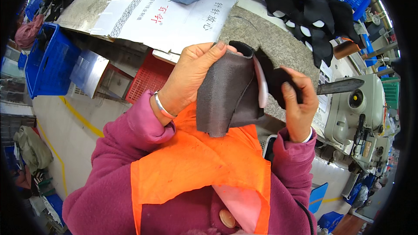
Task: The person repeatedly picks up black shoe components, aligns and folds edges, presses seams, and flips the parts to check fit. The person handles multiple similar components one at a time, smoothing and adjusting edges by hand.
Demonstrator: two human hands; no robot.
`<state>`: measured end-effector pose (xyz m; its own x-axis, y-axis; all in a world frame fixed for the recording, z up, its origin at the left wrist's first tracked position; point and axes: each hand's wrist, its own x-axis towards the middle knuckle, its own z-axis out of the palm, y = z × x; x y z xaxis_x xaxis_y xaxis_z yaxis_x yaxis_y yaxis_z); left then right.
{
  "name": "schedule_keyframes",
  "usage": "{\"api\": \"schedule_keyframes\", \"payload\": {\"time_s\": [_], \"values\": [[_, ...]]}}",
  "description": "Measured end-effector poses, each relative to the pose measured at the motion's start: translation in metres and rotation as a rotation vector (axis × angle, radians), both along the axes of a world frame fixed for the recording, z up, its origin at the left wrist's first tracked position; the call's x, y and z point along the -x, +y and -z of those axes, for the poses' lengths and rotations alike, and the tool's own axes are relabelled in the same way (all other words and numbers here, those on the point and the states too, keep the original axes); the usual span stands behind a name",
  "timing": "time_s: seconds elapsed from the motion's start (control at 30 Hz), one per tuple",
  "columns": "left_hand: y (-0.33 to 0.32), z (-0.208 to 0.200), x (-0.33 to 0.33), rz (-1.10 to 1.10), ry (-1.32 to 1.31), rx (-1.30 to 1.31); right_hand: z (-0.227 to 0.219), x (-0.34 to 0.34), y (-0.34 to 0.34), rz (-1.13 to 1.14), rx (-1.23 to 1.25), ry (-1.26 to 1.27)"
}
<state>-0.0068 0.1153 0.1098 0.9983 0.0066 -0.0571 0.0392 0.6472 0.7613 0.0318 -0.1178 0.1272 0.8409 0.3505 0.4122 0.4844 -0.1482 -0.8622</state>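
Observation:
A stitched dark grey fabric piece (220, 93) hangs in front of my chest, its top edge curled over and a seam running down its face. My left hand (193, 69) grips its upper left corner, thumb on the front and fingers behind. A pale pinkish strip (261, 82) shows along its right side. There, my right hand (300, 104) pinches a rounded black flap (282, 85) between thumb and fingers. Whether the flap is joined to the grey piece is hidden behind the strip.
Beyond my hands lies a grey speckled worktop (278, 43) with a printed white sheet (143, 13). Black cut pieces with white patches (307, 13) are heaped at the far right. A sewing machine (357, 104) stands to the right; blue (52, 65) and red crates (150, 78) sit left.

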Motion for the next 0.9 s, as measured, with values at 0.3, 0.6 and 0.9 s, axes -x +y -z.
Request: {"api": "schedule_keyframes", "payload": {"time_s": [0.3, 0.6, 0.9], "values": [[0.004, -0.019, 0.007, 0.068, -0.094, -0.146, -0.027, -0.002, 0.008, -0.582, 0.342, -0.449], [0.012, -0.052, 0.028, 0.163, -0.188, -0.491, -0.057, -0.032, -0.007, -0.500, 0.387, -0.225], [0.002, -0.047, 0.032, 0.097, -0.166, -0.532, -0.033, -0.023, -0.002, -0.603, 0.291, -0.335]]}}
